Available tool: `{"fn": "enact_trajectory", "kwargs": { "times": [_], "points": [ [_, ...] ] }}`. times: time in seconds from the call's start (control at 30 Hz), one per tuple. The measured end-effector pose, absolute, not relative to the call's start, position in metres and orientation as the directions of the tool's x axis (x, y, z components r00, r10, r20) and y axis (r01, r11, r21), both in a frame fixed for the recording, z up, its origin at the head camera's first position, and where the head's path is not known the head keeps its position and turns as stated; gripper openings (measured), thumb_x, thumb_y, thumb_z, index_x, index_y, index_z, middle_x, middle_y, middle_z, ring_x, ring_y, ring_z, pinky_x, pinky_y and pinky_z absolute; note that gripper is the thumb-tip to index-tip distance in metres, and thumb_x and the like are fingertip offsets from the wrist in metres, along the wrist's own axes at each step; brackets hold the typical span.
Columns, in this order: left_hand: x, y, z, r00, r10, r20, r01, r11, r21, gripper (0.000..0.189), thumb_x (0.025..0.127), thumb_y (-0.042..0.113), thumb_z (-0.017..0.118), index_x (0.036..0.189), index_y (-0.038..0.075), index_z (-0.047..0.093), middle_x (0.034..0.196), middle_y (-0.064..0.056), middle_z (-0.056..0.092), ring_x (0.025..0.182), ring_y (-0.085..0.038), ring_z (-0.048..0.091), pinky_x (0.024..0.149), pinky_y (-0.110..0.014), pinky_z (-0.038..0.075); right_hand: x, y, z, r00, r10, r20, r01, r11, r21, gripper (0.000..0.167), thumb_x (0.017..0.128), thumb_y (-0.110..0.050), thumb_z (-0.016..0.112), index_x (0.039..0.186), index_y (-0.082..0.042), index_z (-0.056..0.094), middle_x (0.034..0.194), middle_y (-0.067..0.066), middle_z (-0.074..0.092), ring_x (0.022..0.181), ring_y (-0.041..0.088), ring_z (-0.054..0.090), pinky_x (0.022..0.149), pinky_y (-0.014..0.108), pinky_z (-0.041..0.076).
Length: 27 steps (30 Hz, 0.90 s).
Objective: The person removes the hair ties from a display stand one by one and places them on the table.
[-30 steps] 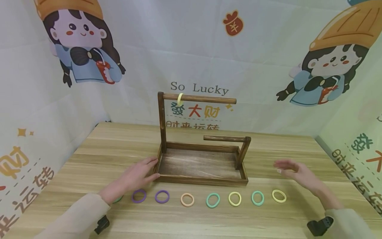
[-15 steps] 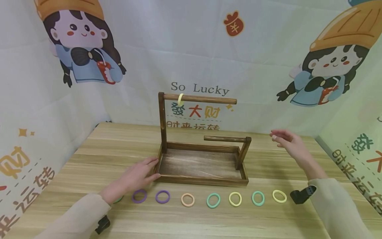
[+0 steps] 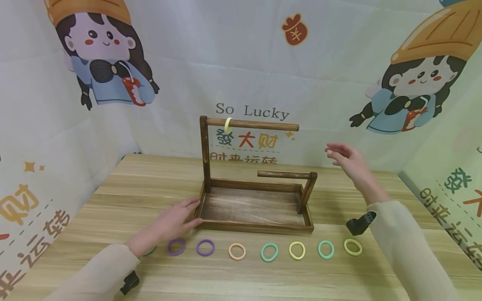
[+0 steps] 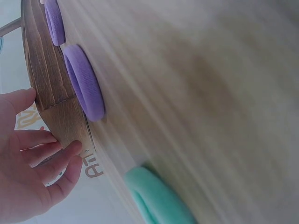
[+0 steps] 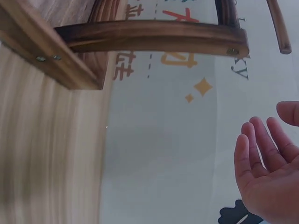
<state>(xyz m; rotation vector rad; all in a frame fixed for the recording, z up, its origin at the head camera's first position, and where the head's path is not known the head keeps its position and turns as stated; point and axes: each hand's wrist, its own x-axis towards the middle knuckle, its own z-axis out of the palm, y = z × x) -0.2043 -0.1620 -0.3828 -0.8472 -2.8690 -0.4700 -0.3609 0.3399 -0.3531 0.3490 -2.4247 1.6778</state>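
Observation:
My left hand [image 3: 169, 223] rests with thumb and fingertips against the left end of a dark wooden tray stand [image 3: 256, 226]. The left wrist view shows those fingers [image 4: 58, 163] at the tray's end wall. My right hand [image 3: 348, 161] is raised right of the stand, holding nothing, fingers loosely bent; in the right wrist view this hand [image 5: 268, 163] is apart from the lower bar's post [image 5: 154, 37]. A pale yellow hair tie [image 3: 227, 125] hangs on the stand's upper bar [image 3: 263, 124]. The lower bar [image 3: 284, 174] carries nothing.
Before the stand lies a row of hair ties: purple [image 3: 205, 248], orange [image 3: 237, 252], teal [image 3: 269, 252] and yellow [image 3: 352, 247] among them. A green one [image 4: 159, 196] lies partly under my left forearm. A printed cloth [image 3: 180, 75] hangs behind the wooden table [image 3: 233, 280].
My right hand has risen and moved forward and left, from beside the tray to near the height of the stand's bars. My left hand and the hair ties have stayed in place.

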Motion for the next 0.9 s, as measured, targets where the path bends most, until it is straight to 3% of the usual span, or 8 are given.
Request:
{"fn": "enact_trajectory", "kwargs": {
  "times": [0.07, 0.3, 0.57, 0.9],
  "points": [
    [-0.205, -0.162, -0.383, -0.837, 0.512, 0.192, 0.547, 0.795, 0.262, 0.058, 0.087, 0.032, 0.055, 0.124, -0.01, 0.042, 0.128, -0.023, 0.04, 0.111, -0.038, 0.043, 0.089, -0.048, 0.038, -0.358, 0.33, -0.344, -0.951, -0.103, 0.293, -0.31, 0.312, -0.898, 0.043, 0.086, -0.03, 0.058, 0.125, -0.013, 0.05, 0.119, 0.003, 0.054, 0.103, 0.014, 0.052, 0.076, 0.028, 0.048],
    [-0.205, -0.162, -0.383, -0.842, 0.507, 0.182, 0.539, 0.801, 0.26, 0.057, 0.087, 0.031, 0.055, 0.124, -0.01, 0.042, 0.128, -0.022, 0.04, 0.111, -0.038, 0.042, 0.089, -0.048, 0.038, -0.283, 0.249, -0.266, -0.938, -0.072, 0.339, -0.34, 0.388, -0.857, 0.04, 0.091, -0.023, 0.05, 0.123, -0.001, 0.045, 0.118, 0.013, 0.052, 0.106, 0.02, 0.049, 0.089, 0.036, 0.039],
    [-0.205, -0.162, -0.383, -0.842, 0.508, 0.181, 0.539, 0.801, 0.26, 0.058, 0.087, 0.031, 0.055, 0.125, -0.01, 0.042, 0.128, -0.023, 0.04, 0.111, -0.038, 0.043, 0.088, -0.048, 0.038, -0.282, 0.218, -0.244, -0.905, 0.013, 0.426, -0.393, 0.36, -0.846, 0.033, 0.09, -0.015, 0.051, 0.12, -0.002, 0.05, 0.114, 0.009, 0.055, 0.104, 0.017, 0.05, 0.089, 0.032, 0.038],
    [-0.204, -0.161, -0.382, -0.843, 0.508, 0.174, 0.537, 0.802, 0.26, 0.057, 0.087, 0.031, 0.055, 0.124, -0.01, 0.042, 0.128, -0.023, 0.041, 0.109, -0.038, 0.044, 0.088, -0.048, 0.039, -0.28, 0.179, -0.226, -0.841, -0.014, 0.541, -0.522, 0.283, -0.805, 0.03, 0.086, -0.003, 0.053, 0.115, 0.005, 0.051, 0.114, 0.016, 0.054, 0.104, 0.019, 0.05, 0.09, 0.026, 0.039]
  ]
}}
